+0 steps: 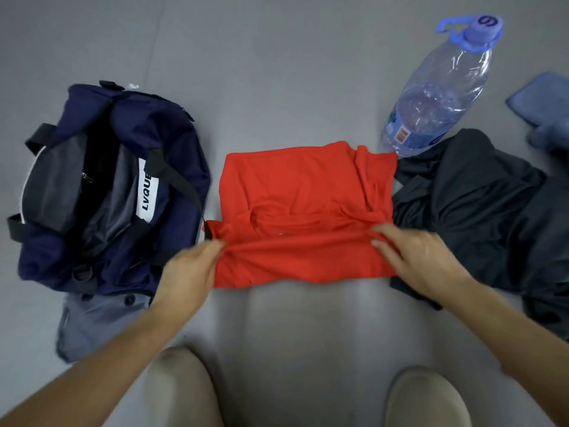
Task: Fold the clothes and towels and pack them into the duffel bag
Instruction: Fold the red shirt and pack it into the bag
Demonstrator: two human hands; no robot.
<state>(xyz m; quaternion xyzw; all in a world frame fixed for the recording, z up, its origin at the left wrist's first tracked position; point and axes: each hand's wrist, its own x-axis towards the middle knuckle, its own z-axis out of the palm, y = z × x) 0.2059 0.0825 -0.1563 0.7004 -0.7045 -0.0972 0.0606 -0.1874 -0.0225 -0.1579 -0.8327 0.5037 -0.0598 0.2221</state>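
A red shirt (295, 195) lies partly folded on the grey surface in the middle. My left hand (191, 269) pinches its left edge at a fold line. My right hand (415, 260) pinches the right edge of the same fold. The navy duffel bag (181, 149) stands open just left of the shirt, with a white label inside. A dark grey garment (492, 204) lies crumpled to the right of the shirt. A blue folded cloth (545, 100) sits at the far right edge.
A large clear water bottle (443, 87) with a blue cap lies behind the shirt on the right. A grey-blue garment (92, 322) pokes out from under the bag's near side. My knees (184, 389) show at the bottom.
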